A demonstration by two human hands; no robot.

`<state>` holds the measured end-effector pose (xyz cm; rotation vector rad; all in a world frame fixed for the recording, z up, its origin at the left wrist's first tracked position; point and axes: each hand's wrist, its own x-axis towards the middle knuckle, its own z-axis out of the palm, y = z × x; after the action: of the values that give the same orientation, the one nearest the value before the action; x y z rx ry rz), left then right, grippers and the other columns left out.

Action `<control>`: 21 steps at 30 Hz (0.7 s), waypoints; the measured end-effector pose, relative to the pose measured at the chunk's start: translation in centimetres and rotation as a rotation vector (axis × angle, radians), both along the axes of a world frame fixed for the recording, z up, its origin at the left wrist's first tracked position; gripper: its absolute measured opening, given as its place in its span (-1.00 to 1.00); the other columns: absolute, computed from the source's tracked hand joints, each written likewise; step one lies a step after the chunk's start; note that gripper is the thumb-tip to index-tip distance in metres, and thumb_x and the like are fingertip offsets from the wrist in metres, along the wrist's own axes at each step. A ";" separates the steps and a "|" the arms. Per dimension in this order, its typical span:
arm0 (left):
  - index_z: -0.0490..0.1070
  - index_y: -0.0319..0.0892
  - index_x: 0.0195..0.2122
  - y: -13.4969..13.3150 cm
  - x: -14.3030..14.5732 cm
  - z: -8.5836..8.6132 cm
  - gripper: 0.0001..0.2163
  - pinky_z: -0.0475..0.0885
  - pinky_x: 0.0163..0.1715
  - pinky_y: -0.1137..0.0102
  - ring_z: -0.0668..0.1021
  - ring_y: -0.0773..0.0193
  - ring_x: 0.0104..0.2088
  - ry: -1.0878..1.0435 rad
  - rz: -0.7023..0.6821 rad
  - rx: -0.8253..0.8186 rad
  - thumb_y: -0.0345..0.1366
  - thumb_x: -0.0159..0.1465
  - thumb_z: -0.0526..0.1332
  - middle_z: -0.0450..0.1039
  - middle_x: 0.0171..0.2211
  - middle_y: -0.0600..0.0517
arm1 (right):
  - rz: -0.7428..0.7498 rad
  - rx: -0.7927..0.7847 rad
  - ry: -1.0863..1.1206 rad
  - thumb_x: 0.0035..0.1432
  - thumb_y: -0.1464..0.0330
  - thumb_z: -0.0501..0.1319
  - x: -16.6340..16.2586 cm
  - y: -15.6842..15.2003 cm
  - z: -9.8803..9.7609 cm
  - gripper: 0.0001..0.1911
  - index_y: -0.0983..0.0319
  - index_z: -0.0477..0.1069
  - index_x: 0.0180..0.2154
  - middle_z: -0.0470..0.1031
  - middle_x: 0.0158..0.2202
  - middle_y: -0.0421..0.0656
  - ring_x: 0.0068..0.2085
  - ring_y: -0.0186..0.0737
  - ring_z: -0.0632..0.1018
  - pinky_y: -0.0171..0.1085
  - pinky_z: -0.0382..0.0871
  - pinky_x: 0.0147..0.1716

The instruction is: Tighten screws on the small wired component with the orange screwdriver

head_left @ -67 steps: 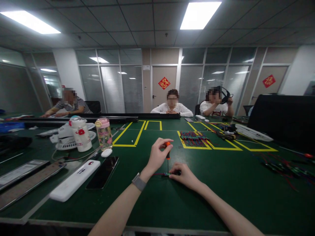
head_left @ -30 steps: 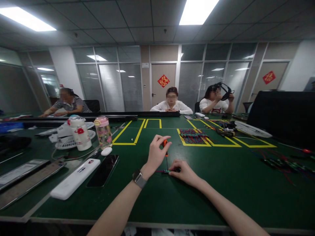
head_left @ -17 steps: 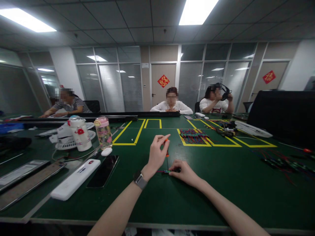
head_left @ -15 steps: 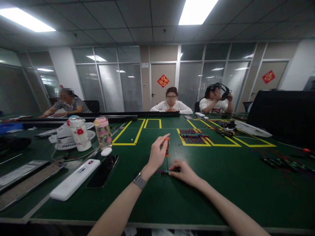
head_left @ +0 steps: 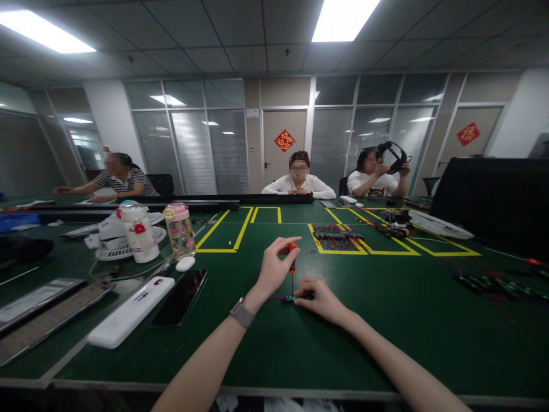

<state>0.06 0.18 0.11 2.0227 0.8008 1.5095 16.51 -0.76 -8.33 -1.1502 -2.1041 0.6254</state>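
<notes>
A screwdriver (head_left: 293, 266) with an orange and black handle stands upright at the middle of the table. My left hand (head_left: 273, 268) has its thumb and fingers around the upper handle. The shaft's tip meets a small green circuit board (head_left: 289, 299), which lies on the green table top and has thin red and blue wires running off to the left. Pinched at the board's right end are the fingertips of my right hand (head_left: 319, 298); they partly hide it.
Wired circuit boards (head_left: 338, 237) lie bunched inside a yellow tape outline, and more (head_left: 497, 283) lie at the right. Left of my arm are a black phone (head_left: 180, 297), a white oblong case (head_left: 131, 312) and a pink-lidded bottle (head_left: 179, 232). Several people sit across the table.
My left fingers have shifted and loosened slightly around the screwdriver handle. My right hand stays at the board. Across the table, the person at left has stretched out an arm.
</notes>
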 end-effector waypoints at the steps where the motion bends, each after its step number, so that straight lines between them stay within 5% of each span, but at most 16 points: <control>1: 0.47 -0.11 -0.09 -0.1 0.0 0.0 -0.78 0.43 -0.20 0.37 0.50 0.27 -0.24 0.020 0.070 0.046 -0.26 0.24 0.19 0.41 -0.24 0.00 | -0.003 0.000 -0.001 -0.02 0.40 0.31 0.0 0.0 0.0 -0.92 0.25 0.56 -0.39 0.45 -0.38 -0.16 -0.37 -0.29 0.45 -0.33 0.31 -0.36; 4: 0.47 -0.08 -0.08 -0.2 0.0 -0.1 -0.77 0.39 -0.07 0.31 0.49 0.24 -0.15 0.054 0.190 0.137 -0.25 0.27 0.16 0.38 -0.14 -0.03 | -0.010 0.003 -0.001 -0.02 0.41 0.31 -0.1 0.0 0.0 -0.92 0.26 0.56 -0.40 0.45 -0.39 -0.16 -0.37 -0.28 0.45 -0.33 0.31 -0.36; 7: 0.36 -0.09 0.06 -0.1 0.2 -0.1 -0.69 0.40 -0.07 0.32 0.52 0.26 -0.12 0.009 0.025 0.058 -0.28 0.35 0.00 0.39 -0.04 -0.07 | -0.009 0.001 0.004 -0.02 0.41 0.31 -0.1 -0.1 0.1 -0.92 0.26 0.56 -0.40 0.45 -0.39 -0.16 -0.37 -0.28 0.46 -0.33 0.31 -0.36; 10: 0.35 -0.13 0.07 0.1 0.1 -0.1 -0.69 0.45 -0.21 0.38 0.55 0.29 -0.24 -0.043 -0.070 -0.044 -0.28 0.33 0.05 0.44 -0.16 -0.05 | -0.007 -0.007 0.006 -0.02 0.41 0.31 -0.1 -0.1 0.1 -0.92 0.25 0.56 -0.40 0.46 -0.39 -0.16 -0.38 -0.29 0.45 -0.34 0.31 -0.36; 16: 0.49 -0.09 -0.10 0.0 -0.2 0.2 -0.78 0.39 -0.12 0.36 0.48 0.27 -0.19 0.019 0.163 0.079 -0.25 0.27 0.15 0.39 -0.20 -0.01 | -0.008 -0.010 0.002 -0.02 0.39 0.31 0.0 0.0 0.0 -0.91 0.25 0.56 -0.39 0.45 -0.38 -0.16 -0.37 -0.29 0.46 -0.34 0.32 -0.35; 21: 0.38 -0.14 0.04 0.2 0.0 0.2 -0.69 0.42 -0.17 0.37 0.53 0.27 -0.22 -0.045 -0.083 -0.099 -0.26 0.33 0.03 0.45 -0.19 -0.04 | 0.001 -0.012 0.006 -0.01 0.40 0.30 0.0 -0.1 0.1 -0.91 0.26 0.56 -0.38 0.46 -0.38 -0.16 -0.37 -0.28 0.46 -0.33 0.33 -0.36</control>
<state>0.02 0.34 0.31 1.9191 0.7492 1.4356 16.52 -0.86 -8.22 -1.1530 -2.0985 0.6416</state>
